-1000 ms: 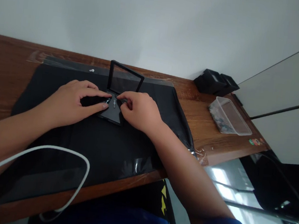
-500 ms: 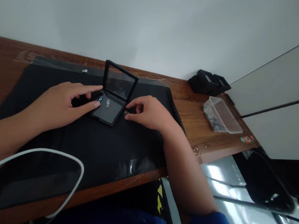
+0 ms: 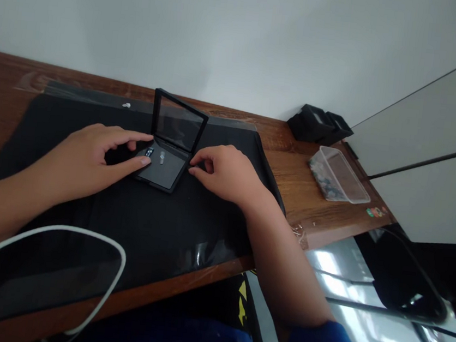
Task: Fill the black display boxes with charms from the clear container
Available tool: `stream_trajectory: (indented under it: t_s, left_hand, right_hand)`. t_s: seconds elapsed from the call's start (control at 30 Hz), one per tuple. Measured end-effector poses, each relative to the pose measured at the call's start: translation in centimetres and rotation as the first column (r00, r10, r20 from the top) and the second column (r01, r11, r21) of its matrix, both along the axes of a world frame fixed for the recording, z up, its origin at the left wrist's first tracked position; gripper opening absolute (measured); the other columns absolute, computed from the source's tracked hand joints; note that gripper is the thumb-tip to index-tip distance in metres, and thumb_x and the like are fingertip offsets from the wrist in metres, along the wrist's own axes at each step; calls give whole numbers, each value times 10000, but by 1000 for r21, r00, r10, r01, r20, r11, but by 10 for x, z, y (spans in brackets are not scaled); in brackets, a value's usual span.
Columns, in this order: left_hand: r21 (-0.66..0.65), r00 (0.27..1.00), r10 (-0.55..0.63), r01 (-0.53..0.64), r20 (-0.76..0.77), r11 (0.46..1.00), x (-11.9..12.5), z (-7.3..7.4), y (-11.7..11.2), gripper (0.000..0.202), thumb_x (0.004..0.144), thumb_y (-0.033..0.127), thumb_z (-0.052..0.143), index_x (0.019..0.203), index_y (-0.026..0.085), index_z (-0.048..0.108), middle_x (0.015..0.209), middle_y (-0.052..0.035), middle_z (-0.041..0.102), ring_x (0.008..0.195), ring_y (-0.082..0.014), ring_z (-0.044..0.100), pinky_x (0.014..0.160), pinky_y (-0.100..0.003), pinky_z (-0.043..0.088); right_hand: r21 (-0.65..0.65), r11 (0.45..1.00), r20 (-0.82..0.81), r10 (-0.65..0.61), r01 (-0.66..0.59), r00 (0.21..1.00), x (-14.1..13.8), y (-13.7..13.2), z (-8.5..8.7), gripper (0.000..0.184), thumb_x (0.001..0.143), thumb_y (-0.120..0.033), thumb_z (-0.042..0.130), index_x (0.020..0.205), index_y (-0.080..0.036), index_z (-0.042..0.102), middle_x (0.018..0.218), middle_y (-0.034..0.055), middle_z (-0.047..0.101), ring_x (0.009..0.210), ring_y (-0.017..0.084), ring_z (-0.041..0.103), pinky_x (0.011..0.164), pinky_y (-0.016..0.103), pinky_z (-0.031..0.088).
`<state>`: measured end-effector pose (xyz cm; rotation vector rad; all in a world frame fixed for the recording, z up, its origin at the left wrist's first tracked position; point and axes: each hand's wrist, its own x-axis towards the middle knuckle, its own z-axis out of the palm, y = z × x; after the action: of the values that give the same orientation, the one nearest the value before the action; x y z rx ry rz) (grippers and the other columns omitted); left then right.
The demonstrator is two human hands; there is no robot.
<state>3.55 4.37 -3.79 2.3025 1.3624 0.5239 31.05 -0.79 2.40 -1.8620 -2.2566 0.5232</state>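
Observation:
A flat black case [image 3: 173, 178] lies on the dark mat with its clear-windowed lid [image 3: 179, 123] tilted up at the back. Inside the base are a small clear piece [image 3: 162, 157] and a small dark, shiny piece [image 3: 149, 152]. My left hand [image 3: 93, 158] rests at the case's left side, thumb and index stretched apart. Its index tip touches the hinge corner and its thumb tip lies over the base's left edge. Beside the case's right edge, my right hand [image 3: 228, 172] has thumb and index drawn close together; what is between their tips is too small to make out.
A white cable [image 3: 120, 252] loops across the front left of the dark mat [image 3: 143, 222]. A small white bit [image 3: 126, 105] lies behind the case. On the right stand a clear plastic tub [image 3: 340, 175] with small pieces in it and black bins [image 3: 316, 123].
My right fingertips have drawn closer to the case's edge, and the small round clear thing beside them no longer shows. My left hand keeps its place at the case.

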Motion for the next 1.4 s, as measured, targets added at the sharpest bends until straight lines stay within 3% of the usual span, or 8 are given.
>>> stream_trajectory:
  t_s: [0.27,0.53,0.83,0.97,1.17,1.4]
  left_hand:
    - [-34,997,62,-60,42,998,-2,-2,5,756,811,859,621,1408,409,737,1111,-42,743,955,-316,648,768,-439,483]
    - [-70,996,85,-83,27,994,2,7,1,743,744,854,644,1317,402,784,877,0,721,857,-271,640,698,-389,423]
    - [-75,999,37,-39,-37,996,5,10,-7,691,840,793,610,1348,350,763,869,5,721,834,-247,654,700,-370,451]
    - [-52,997,20,-24,-70,998,3,9,-8,676,883,770,574,1374,340,749,874,7,717,789,-225,634,676,-359,449]
    - [-65,997,24,-29,-79,997,3,9,-6,692,872,804,576,1367,361,768,871,-13,712,766,-238,626,653,-357,435]
    - [-93,997,19,-26,-80,995,6,15,-8,693,840,811,558,1342,398,800,883,-39,713,832,-289,651,676,-376,442]
  right_hand:
    - [31,999,-2,39,-39,999,2,-2,4,164,1008,-263,658,998,-206,811,809,9,722,720,152,565,677,309,298]
    - [-24,1000,20,9,-9,1000,4,0,0,146,949,-304,784,1064,-214,792,852,-1,724,767,156,589,720,304,334]
    - [-34,999,37,-31,32,999,3,1,-3,107,944,-190,677,1009,-209,760,910,21,755,770,167,590,693,317,327]
    - [36,999,-70,-28,31,997,9,1,0,80,964,-166,678,1007,-200,737,879,1,752,750,150,594,691,302,329]
    - [178,982,-283,118,-69,952,-4,-2,-6,96,994,-233,672,1068,-208,727,948,-13,782,777,145,644,700,281,365]
    - [198,955,-132,251,-222,959,-25,2,-20,212,1032,-171,557,1135,-234,733,1156,13,805,1016,191,713,762,296,409]
